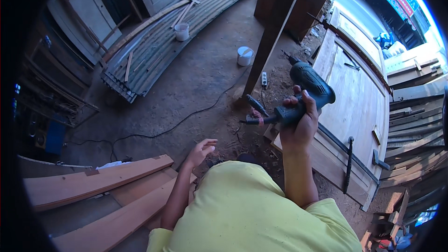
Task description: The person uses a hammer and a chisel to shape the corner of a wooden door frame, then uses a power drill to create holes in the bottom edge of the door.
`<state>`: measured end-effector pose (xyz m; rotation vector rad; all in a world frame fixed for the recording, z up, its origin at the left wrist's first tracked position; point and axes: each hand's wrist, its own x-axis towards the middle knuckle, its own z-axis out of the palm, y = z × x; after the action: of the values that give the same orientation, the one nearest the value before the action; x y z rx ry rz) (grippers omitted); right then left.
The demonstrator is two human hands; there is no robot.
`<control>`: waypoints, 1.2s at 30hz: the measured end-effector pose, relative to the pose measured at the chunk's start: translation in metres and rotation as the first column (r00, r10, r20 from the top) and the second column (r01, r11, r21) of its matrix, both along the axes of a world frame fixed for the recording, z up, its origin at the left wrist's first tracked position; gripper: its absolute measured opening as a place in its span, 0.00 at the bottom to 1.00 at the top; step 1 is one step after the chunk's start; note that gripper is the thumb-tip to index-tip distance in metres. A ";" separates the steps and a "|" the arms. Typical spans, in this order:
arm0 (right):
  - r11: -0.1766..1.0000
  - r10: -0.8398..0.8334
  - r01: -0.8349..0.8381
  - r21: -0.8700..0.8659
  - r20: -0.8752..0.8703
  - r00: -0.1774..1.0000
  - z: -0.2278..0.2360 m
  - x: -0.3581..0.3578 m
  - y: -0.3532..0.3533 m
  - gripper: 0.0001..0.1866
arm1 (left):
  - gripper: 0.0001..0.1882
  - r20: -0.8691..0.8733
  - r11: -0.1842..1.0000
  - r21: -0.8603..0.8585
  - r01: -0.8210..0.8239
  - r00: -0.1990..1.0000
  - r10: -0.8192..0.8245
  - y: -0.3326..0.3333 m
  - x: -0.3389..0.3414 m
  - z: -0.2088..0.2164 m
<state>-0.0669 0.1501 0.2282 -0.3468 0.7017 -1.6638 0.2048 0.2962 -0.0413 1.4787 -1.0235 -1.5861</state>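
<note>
My right hand point(301, 123) is wrapped round the handle of a dark green power drill point(311, 83), held up in front of me on the right. The drill's tip points up and away to the left. Below its handle hangs a cord with a pink tie point(260, 118) round it. A dark cylindrical piece point(257, 105) shows close to that tie; whether it is attached I cannot tell. Lower and to the left, my left hand point(201, 151) holds nothing, its fingers loosely stretched out to the right, near some reddish-brown boards point(98, 182).
A wooden panel door point(345, 107) lies on the right, with a black clamp point(348, 165) on it. A dark upright post point(266, 56) stands ahead. Behind it are a white bucket point(245, 56), a power strip point(264, 79) and stacked corrugated sheets point(149, 60). A cable point(172, 127) crosses the floor.
</note>
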 end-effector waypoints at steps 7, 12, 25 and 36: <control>0.946 -0.282 0.315 0.079 -0.277 0.918 -0.004 0.060 -0.153 0.30 | 0.25 0.023 0.908 0.206 -0.365 0.929 0.368 -0.010 0.097 -0.038; 0.858 -0.473 0.490 -0.156 -0.612 0.634 -0.058 0.006 -0.279 0.36 | 0.24 -0.031 0.835 0.323 -0.445 0.877 0.479 -0.061 0.158 -0.092; 0.848 -0.312 0.529 -0.035 -0.840 0.445 -0.089 -0.021 -0.480 0.36 | 0.20 0.280 0.865 0.334 -0.374 0.916 0.288 -0.414 0.389 -0.140; 0.691 -0.379 0.721 -0.053 -0.876 0.299 -0.113 -0.055 -0.538 0.37 | 0.20 0.303 0.964 0.183 -0.195 0.944 0.133 -0.850 0.432 -0.121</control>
<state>-0.1214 -0.3876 0.1149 -0.7270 2.0889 -1.9190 0.6371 -0.5537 -0.1627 1.9338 -0.8796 -1.4200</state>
